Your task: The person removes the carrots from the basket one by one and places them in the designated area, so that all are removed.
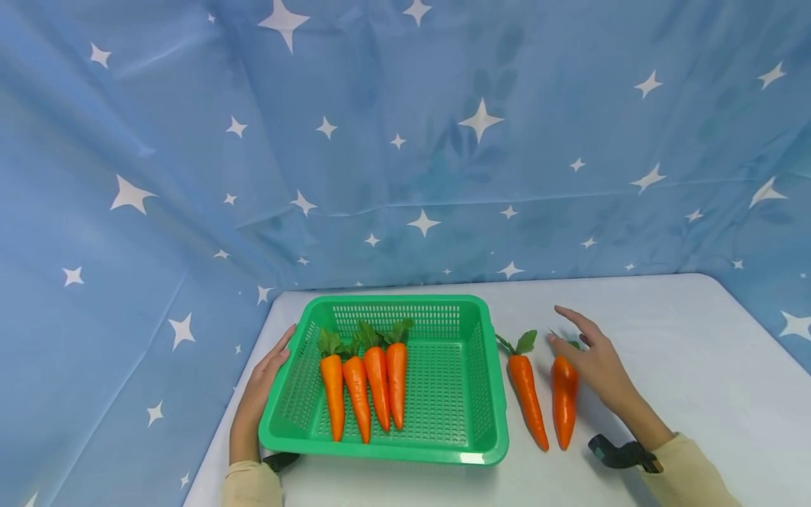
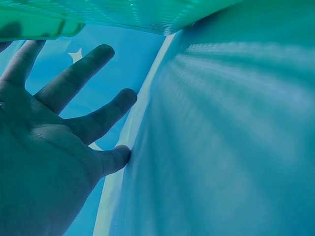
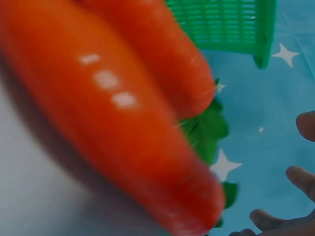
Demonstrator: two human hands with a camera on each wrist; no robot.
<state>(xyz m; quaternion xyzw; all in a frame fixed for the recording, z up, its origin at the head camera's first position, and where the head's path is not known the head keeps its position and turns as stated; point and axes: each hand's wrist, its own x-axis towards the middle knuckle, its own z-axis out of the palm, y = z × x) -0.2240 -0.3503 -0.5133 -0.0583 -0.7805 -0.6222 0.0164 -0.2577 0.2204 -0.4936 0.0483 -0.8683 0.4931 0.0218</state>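
A green plastic basket (image 1: pixel 443 459) stands on the table, with several carrots (image 1: pixel 376 373) side by side in its left half, leafy tops toward the back. My left hand (image 1: pixel 258 391) lies along the basket's left side; the left wrist view shows its fingers (image 2: pixel 74 78) straight and spread below the rim. To the right of the basket are two more carrots, a slender one (image 1: pixel 527 401) and a thicker one (image 1: pixel 564 405). Over the leafy end of the thicker carrot hovers my right hand (image 1: pixel 598 362), thumb and fingers apart, holding nothing. It partly hides those leaves.
A white tabletop (image 1: pixel 684 338) extends to the right and in front of the basket. Blue cloth with white stars (image 1: pixel 405 141) hangs behind the table and along its left side. Each wrist carries a dark strapped device (image 1: pixel 613 451).
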